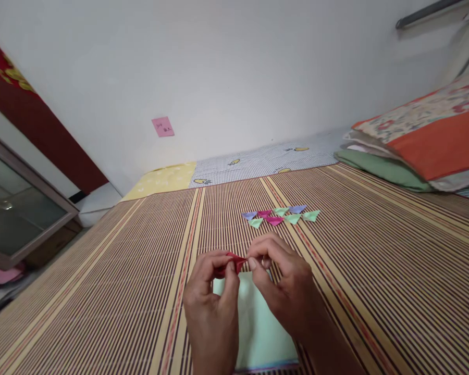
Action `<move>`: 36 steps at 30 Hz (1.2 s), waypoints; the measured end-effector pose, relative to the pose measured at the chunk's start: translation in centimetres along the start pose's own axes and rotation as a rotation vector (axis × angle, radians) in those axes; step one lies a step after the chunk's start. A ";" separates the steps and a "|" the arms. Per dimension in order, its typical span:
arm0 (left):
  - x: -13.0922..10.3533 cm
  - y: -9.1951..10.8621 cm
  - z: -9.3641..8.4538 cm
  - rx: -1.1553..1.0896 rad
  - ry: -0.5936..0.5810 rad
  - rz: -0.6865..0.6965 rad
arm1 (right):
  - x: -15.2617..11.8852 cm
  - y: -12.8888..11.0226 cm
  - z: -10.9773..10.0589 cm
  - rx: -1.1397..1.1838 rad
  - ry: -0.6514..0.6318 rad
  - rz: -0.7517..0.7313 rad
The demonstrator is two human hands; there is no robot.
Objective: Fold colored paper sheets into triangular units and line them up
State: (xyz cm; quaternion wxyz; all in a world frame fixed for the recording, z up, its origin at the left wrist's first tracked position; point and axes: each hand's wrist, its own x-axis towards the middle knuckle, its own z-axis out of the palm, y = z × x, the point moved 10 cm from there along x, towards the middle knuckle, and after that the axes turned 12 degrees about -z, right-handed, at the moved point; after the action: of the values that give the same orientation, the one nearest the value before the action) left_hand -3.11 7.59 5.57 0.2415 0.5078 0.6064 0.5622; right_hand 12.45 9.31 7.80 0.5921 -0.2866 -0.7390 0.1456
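Between my two hands is a small folded red paper (pixel 236 262). My left hand (pixel 214 297) pinches its body between thumb and fingers. The thumb and forefinger of my right hand (pixel 283 281) close on its pointed right tip. Below my hands lies a pale green sheet (pixel 263 333), with bluish edges showing beneath its near side. Beyond my right hand, several small folded paper triangles sit in two rows; among them are a magenta one (pixel 274 221), a green one (pixel 311 215) and a blue one (pixel 297 209).
A striped bamboo mat (pixel 113 291) covers the surface. Folded bedding with an orange and floral cover (pixel 445 135) is piled at the right. A pink note (pixel 163 126) is on the white wall. At the left stands a glass-panelled frame (pixel 19 198).
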 end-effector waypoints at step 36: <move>-0.1 0.1 1.3 0.076 -0.057 0.008 | -0.5 0.9 0.6 -0.112 -0.076 0.049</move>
State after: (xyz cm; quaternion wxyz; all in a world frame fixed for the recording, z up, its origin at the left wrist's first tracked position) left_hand -1.89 8.06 5.30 0.2370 0.5347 0.6182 0.5251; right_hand 12.15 9.86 6.77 0.5429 -0.3315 -0.7607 0.1294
